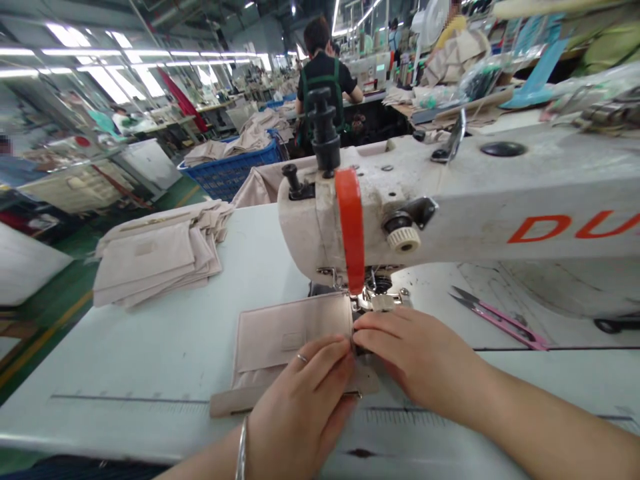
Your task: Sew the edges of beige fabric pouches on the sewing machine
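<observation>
At a pale counter (165, 353) on a factory floor, seen in the head view, a person works at a white sewing machine (450, 207) with red lettering. A flat beige fabric piece (270, 333) lies on the counter to the left of the needle area, its upper right corner just below the machine's red guard (351, 230). The left hand (300, 407), wearing a ring and a bracelet, rests on the piece near its right edge, fingers bunched together; whether they pinch the cloth cannot be told. The right hand (425, 353) reaches in from the opposite side, fingers close together and tips at that edge; its grip cannot be told either. Pink-handled snips (505, 322) lie beneath the machine's arm. Stacked beige pieces (150, 257) sit at far left, near a blue basket (235, 165) of cloth. Beyond, a person in a dark top (325, 77) sits facing away.
</observation>
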`<state>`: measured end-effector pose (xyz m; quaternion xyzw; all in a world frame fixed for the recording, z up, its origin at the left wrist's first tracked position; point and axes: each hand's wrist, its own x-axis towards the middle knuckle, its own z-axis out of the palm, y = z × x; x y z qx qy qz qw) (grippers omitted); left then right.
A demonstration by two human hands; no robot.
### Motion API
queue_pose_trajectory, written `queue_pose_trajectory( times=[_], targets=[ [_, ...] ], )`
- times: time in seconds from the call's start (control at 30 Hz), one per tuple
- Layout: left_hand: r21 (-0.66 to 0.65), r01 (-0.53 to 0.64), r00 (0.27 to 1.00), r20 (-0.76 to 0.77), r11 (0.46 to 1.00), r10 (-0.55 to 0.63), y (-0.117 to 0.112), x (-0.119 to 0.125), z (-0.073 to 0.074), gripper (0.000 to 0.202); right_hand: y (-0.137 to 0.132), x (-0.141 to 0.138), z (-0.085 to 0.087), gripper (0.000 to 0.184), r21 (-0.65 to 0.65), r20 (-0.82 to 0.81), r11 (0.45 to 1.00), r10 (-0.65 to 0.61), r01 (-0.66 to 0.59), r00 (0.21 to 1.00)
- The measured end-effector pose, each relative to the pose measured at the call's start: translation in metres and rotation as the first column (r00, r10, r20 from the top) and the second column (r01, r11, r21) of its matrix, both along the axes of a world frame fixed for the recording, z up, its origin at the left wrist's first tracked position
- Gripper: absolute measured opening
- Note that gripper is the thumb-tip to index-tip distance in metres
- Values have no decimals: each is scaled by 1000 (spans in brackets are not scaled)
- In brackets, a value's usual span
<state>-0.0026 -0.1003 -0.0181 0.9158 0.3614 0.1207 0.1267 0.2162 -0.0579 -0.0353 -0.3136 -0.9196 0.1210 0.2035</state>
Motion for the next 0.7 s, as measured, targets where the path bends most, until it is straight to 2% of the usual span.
queue_pose_trajectory(
  times=[0.1,0.2,0.37,0.57,0.7],
  targets=[
    [46,-33,989,147,998,26,-1,3,-8,32,-1,0,-2,27,19,-11,999,32,-32,999],
    [53,-43,977,212,998,31,6,1,-11,31,-2,-2,-3,26,18,-10,1000,17,-17,1000],
    [20,-16,979,206,1000,12,17,-1,-6,31,-1,-1,-5,26,5,-21,1000,-3,3,1000],
    [-66,-138,976,162,988,147,13,2,-5,22,4,5,-3,26,65,35,998,-12,10,999],
    [-52,-113,977,176,992,120,12,1,-6,23,4,3,-2,20,71,90,997,-2,-4,996]
  ],
)
